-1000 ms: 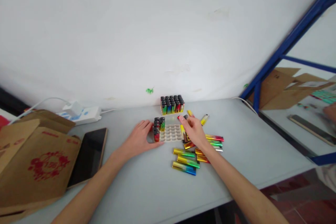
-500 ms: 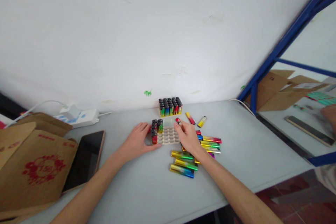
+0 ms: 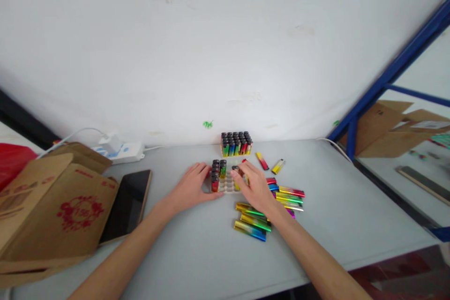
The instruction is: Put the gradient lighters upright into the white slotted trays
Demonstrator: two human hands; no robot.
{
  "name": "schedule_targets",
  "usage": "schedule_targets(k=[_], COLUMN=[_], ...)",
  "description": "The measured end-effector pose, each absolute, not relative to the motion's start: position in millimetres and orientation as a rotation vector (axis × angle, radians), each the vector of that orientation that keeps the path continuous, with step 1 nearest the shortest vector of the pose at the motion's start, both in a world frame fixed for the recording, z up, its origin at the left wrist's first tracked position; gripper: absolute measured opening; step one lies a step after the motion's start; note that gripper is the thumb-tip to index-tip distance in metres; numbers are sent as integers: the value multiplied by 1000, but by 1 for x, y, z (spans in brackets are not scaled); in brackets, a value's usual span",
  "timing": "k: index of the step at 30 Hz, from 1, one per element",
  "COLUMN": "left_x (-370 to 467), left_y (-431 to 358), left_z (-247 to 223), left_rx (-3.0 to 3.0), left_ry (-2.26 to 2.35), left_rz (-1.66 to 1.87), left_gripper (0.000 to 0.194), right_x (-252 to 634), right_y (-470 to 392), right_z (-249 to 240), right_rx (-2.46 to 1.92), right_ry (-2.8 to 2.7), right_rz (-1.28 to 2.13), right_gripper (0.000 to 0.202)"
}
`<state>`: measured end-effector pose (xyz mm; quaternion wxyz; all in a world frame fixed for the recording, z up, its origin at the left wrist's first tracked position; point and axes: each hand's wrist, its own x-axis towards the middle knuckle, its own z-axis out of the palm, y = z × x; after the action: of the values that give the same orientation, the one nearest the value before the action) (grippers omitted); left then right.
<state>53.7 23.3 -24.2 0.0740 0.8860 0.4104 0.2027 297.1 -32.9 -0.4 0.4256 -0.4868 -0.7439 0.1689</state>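
A pale tray (image 3: 228, 187) with rows of round-edged slots sits on the grey table. Black-topped lighters (image 3: 215, 174) stand upright along its left side, with a green-yellow lighter (image 3: 223, 169) in the row beside them. My left hand (image 3: 192, 182) braces the tray from the left, thumb along the front edge and fingers at the far left corner. In my right hand (image 3: 253, 184) a lighter (image 3: 236, 169) is pinched upright over the tray's middle; whether its base is seated in a slot I cannot tell. My right fingers hide the tray's right part.
Loose shiny lighters (image 3: 250, 230) lie right of and in front of the tray. Behind it stands a full block of lighters (image 3: 236, 145), with two loose ones nearby. A tablet-like dark device (image 3: 125, 206), cardboard box (image 3: 56, 215) and power strip (image 3: 128, 153) are left; a blue frame (image 3: 369, 98) right.
My right hand has brought the lighter from the tray's far right side toward its middle, turning it upright. My left hand stays at the tray. The whole view has shifted slightly.
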Motion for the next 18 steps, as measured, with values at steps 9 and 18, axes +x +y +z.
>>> schedule_targets(k=[9,18], left_x=[53,52], left_y=[24,24], left_z=[-29,-29], left_rx=[2658,2635], left_ry=[1216,1215], left_rz=[630,652], left_gripper=[59,56], right_x=[298,282], right_y=[-27,-18], right_z=[-13,-12], right_rx=[-1154,-1351], right_ry=[-1999,-2294], right_rz=[402,-114], right_gripper=[30,26])
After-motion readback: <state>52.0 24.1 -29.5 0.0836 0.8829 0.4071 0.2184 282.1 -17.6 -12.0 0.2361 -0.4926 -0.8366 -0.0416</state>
